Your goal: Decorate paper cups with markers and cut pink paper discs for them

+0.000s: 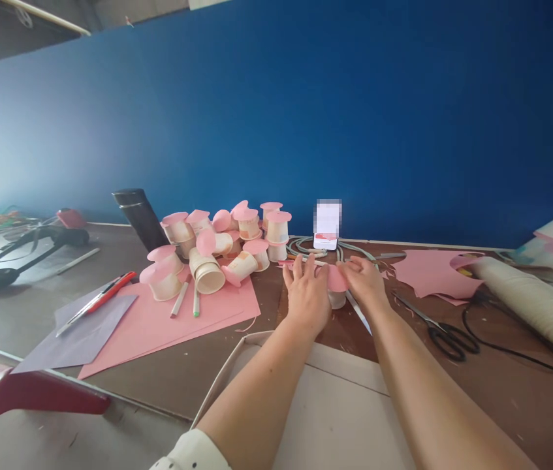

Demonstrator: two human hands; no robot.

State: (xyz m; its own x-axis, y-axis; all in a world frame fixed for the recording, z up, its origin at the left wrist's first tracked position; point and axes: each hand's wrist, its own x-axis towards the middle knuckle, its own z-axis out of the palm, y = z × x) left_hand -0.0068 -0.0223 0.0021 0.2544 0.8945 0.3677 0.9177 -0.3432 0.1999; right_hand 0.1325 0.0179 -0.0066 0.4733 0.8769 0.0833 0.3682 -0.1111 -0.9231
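Both hands meet over a small paper cup [337, 299] topped with a pink paper disc [336, 279], standing on the brown table. My left hand [307, 292] rests with fingers stretched out against the left side of the disc. My right hand [365, 279] curls its fingers onto the disc's right side and grips it. A pile of several similar cups with pink lids [227, 241] lies behind and to the left.
Pink paper sheets [168, 320] with pens and a red cutter [110, 294] lie left. Black scissors [440, 329], a stack of cups lying on its side [531, 300], a black cable, a dark flask [140, 219] and a white device [326, 241] surround the hands. A cardboard box edge [237, 365] is near.
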